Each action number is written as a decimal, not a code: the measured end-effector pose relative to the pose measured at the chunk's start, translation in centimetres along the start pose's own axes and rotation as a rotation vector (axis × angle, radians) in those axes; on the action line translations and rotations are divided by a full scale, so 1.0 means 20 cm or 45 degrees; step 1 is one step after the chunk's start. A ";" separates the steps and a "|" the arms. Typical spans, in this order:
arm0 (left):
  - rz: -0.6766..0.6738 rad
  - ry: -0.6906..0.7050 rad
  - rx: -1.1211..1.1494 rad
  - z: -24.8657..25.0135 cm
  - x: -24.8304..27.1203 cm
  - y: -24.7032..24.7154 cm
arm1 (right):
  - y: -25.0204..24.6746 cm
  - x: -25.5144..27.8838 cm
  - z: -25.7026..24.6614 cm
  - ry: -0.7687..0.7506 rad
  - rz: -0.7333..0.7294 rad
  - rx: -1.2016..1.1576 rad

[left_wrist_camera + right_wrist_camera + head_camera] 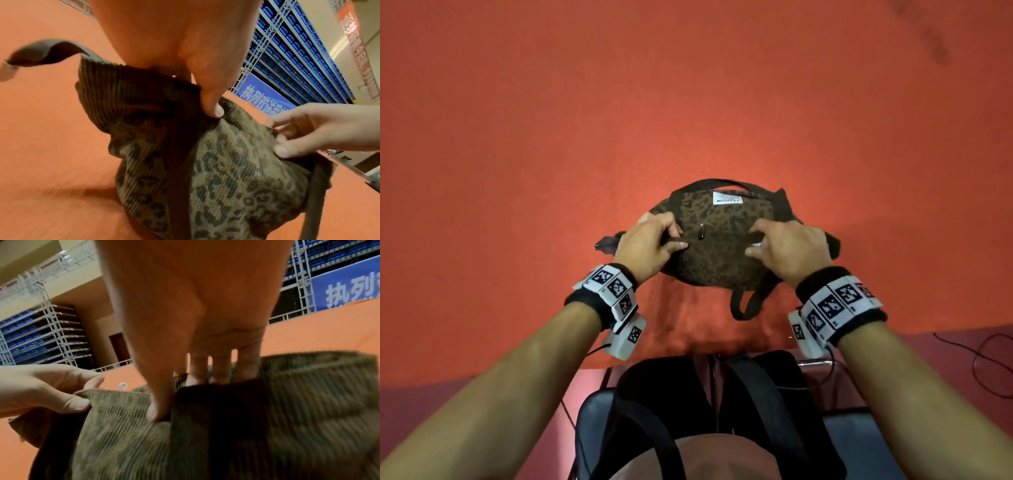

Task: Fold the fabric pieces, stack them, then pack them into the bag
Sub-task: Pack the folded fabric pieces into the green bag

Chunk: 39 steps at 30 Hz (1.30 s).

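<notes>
Black straps [750,404] cross the person's chest at the near bottom of the head view, above a dark chair seat [592,411]. Both forearms reach forward, and each wrist wears a black band with white marker blocks [613,287].

Further on, the two hands are apart, one at each side of the bag [722,260], which lies on the red tabletop [517,154] directly in front of the person. The bag is of ribbed brown cloth with a dark leopard pattern. The left hand [645,246] pinches the cloth at the top edge on the left side: in the left wrist view the thumb [211,107] presses down on the edge beside a dark brown band [179,146]. The right hand [787,250] grips the same edge on the right side, its thumb [158,408] on the near face and its fingers [222,368] curled over to the far side.

Between the hands, a small metal ring [702,230] sits on the bag. One dark handle [746,301] hangs toward the person, and another one [726,183] arches at the far side, above a white label [727,198]. A strap end [604,244] sticks out to the left of the bag.

Far behind, the wrist views show rows of blue seats [298,48] and a blue banner [347,288] with white characters.
</notes>
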<state>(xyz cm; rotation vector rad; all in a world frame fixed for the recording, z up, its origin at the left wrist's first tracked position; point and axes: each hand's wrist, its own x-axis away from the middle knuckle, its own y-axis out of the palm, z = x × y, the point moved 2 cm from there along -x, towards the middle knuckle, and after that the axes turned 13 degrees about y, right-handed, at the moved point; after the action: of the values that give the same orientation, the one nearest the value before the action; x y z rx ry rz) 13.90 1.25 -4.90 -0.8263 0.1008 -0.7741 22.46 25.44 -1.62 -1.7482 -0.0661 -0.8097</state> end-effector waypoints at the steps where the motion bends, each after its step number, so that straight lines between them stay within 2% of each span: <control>1: -0.004 -0.025 0.028 0.01 0.00 0.01 | -0.01 -0.01 0.01 0.005 0.048 -0.030; 5: 0.098 -0.135 0.221 -0.01 0.03 0.04 | -0.03 0.01 0.04 -0.106 0.121 -0.233; 8: 0.131 -0.237 0.290 -0.03 0.06 0.05 | 0.04 0.13 0.06 -0.225 0.015 -0.087; 11: 0.132 -0.267 0.342 -0.02 0.06 0.06 | 0.15 0.17 0.08 -0.178 0.001 0.077; 15: 0.124 -0.244 0.427 0.03 0.06 0.01 | 0.05 0.12 0.08 -0.080 0.001 -0.189; 19: 0.045 -0.131 0.634 0.10 0.06 -0.08 | -0.12 0.15 0.10 -0.015 0.026 -0.374; 23: -0.221 -0.124 0.367 0.09 0.07 -0.06 | -0.12 0.11 0.02 0.041 -0.223 -0.032; 25: -0.322 -0.143 0.218 0.08 0.11 0.00 | -0.08 0.13 -0.05 -0.005 -0.168 0.029; 28: -0.245 -0.207 0.129 0.07 0.17 0.06 | 0.02 0.20 -0.12 -0.039 -0.029 -0.137; 31: -0.171 -0.241 0.087 0.07 0.22 0.08 | 0.11 0.26 -0.16 0.004 -0.037 -0.132; 34: -0.182 -0.231 0.077 0.05 0.23 0.10 | 0.16 0.26 -0.19 0.041 -0.042 -0.104; 39: -0.155 -0.234 0.053 0.06 0.25 0.12 | 0.21 0.25 -0.25 -0.015 -0.034 -0.109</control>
<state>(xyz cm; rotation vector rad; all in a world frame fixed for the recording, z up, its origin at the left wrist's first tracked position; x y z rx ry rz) 19.33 -0.17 -4.68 -0.8662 -0.1300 -0.8084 25.63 17.92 -1.84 -1.8364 -0.0636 -0.8327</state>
